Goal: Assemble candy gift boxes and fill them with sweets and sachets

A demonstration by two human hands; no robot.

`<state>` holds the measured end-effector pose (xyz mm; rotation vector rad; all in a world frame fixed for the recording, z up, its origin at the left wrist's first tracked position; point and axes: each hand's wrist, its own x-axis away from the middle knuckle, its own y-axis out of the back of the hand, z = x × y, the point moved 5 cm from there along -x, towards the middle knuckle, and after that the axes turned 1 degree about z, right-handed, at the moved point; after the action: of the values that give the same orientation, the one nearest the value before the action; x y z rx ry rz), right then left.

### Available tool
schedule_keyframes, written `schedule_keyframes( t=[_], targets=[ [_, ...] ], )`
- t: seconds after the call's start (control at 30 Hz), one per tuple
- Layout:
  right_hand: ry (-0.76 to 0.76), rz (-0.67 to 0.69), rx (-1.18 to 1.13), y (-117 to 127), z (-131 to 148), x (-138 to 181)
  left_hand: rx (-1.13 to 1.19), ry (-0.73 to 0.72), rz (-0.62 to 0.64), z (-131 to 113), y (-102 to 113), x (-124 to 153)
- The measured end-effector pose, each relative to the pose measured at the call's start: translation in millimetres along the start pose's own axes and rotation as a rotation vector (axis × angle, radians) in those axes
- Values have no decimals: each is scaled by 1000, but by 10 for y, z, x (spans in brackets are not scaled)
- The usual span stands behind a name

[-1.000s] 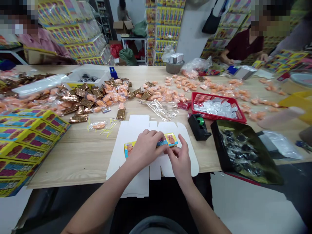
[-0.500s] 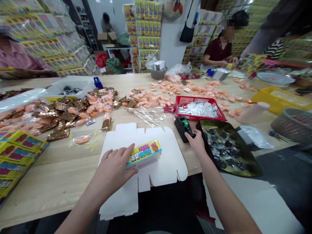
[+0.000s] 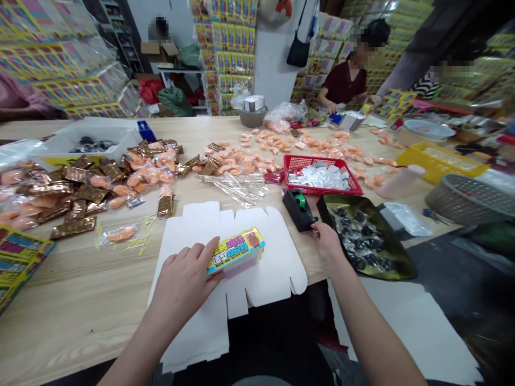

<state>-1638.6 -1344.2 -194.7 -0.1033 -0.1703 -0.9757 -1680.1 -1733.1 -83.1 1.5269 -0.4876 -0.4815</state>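
A small yellow and blue printed box [image 3: 237,251] lies on a flat white cardboard blank [image 3: 277,262] at the table's front. My left hand [image 3: 183,276] wraps round the left end of this box, thumb low and fingers over the top. A black tape dispenser [image 3: 296,214] with a green roll stands just beyond the blank's right side. At its cutting end, my right hand [image 3: 328,244] has thumb and forefinger pinched together on the end of the tape, which barely shows. The right hand's other fingers are curled and partly hidden.
Right of the dispenser are a gold tray [image 3: 402,260] of wrapped black pieces and a red basket [image 3: 354,182] of white packets. Brown and orange wrapped packets [image 3: 110,171] pile up at left. A co-worker [image 3: 344,80] sits across the table.
My right hand has drawn back slightly from the dispenser's top to its cutting end, fingers now pinched. My left hand still holds the box. The whole view has shifted a little.
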Motion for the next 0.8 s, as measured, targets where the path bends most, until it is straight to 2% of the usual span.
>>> schedule_keyframes(
  t=[0.13,0.2,0.23,0.3,0.4,0.47,0.53,0.67,0.8],
  targets=[
    [107,-82,3,5,-102,143,89,-49,-129,30,43,53],
    [127,-80,6,-2,-55,359,249,-166,-188,67,90,127],
    [136,-38,3,-30,-5,510,325,-239,-212,85,111,179],
    [165,136,9,-165,139,891,393,-349,-284,117,135,300],
    [198,472,46,-520,364,1589,322,-340,-491,158,114,469],
    [142,667,54,-810,428,2037,322,-310,-585,164,57,548],
    [55,778,20,-1080,426,2384,382,-322,-607,170,-3,591],
    [-23,746,-17,-1399,349,2690,511,-382,-607,243,-34,632],
    [-13,701,3,-1474,305,2754,563,-431,-619,298,-1,668]
  ],
)
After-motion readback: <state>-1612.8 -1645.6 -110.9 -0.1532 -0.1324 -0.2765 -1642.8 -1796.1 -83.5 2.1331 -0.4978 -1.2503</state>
